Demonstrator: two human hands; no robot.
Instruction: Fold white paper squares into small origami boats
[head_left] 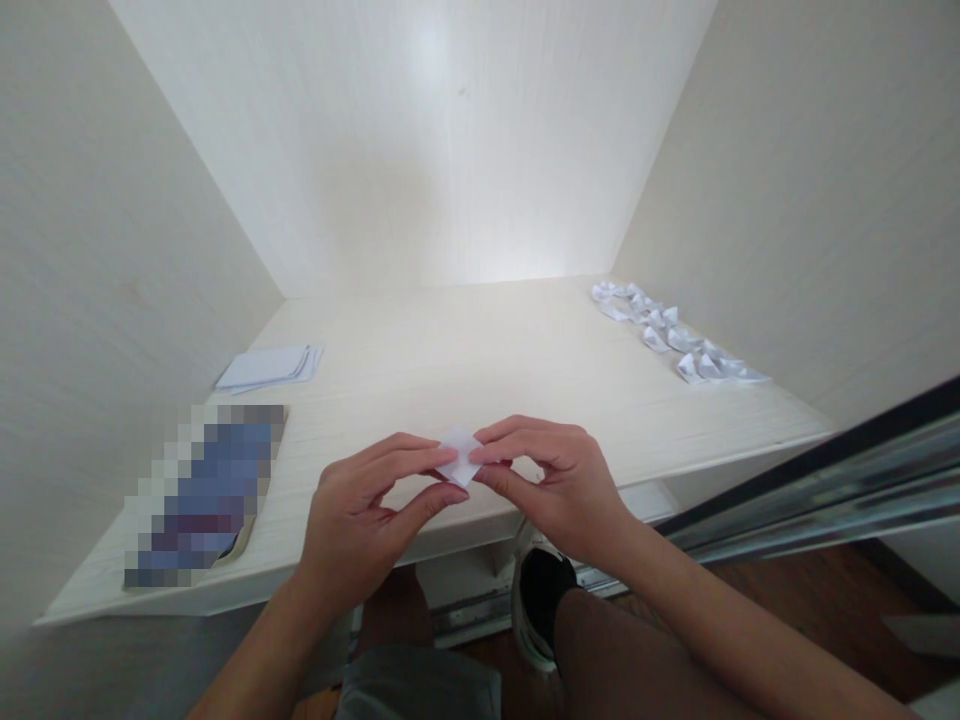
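Between my two hands is a small piece of folded white paper [460, 456], roughly diamond-shaped, held just above the front edge of the shelf. My left hand [367, 500] pinches its left side between thumb and fingers. On the right side, my right hand [551, 475] grips it the same way, with the fingertips of both hands close together. The fingers cover part of the paper, so its inner folds cannot be made out.
Several folded white paper boats [675, 335] stand in rows along the right wall. A stack of white paper sheets [266, 367] lies at the left, behind a pixelated phone-like object [217, 490]. A metal-edged sliding door [825, 490] borders the right front of the white shelf [450, 350].
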